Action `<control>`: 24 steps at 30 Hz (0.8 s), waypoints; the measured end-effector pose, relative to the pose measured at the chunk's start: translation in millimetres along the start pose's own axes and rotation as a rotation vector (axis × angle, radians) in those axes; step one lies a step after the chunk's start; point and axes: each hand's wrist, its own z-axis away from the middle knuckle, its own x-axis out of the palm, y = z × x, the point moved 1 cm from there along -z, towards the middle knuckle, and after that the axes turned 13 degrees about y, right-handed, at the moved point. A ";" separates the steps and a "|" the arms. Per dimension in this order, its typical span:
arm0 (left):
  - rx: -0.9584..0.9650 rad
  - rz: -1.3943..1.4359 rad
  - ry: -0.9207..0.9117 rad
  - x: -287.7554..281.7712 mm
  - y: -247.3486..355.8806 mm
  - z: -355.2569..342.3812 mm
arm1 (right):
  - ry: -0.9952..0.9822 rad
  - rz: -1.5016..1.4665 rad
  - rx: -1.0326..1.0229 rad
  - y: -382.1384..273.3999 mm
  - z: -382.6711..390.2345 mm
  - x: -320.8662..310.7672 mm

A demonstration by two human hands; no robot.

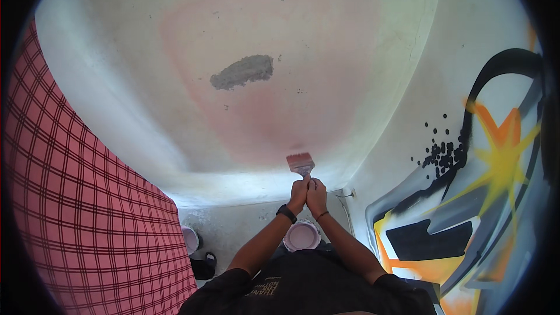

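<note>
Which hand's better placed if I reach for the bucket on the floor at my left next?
Probably your left hand: the bucket stands on that side, and your right hand is farther across. Both grip the paintbrush.

You hold the flat, pink-smeared brush (301, 165) bristles-up before the pink-tinted wall (326, 70), above its lower edge.
</note>
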 end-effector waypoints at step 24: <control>0.672 0.076 -0.083 83.6 222.8 -2.7 | 0.131 -0.402 -0.358 -208.8 -73.4 -56.7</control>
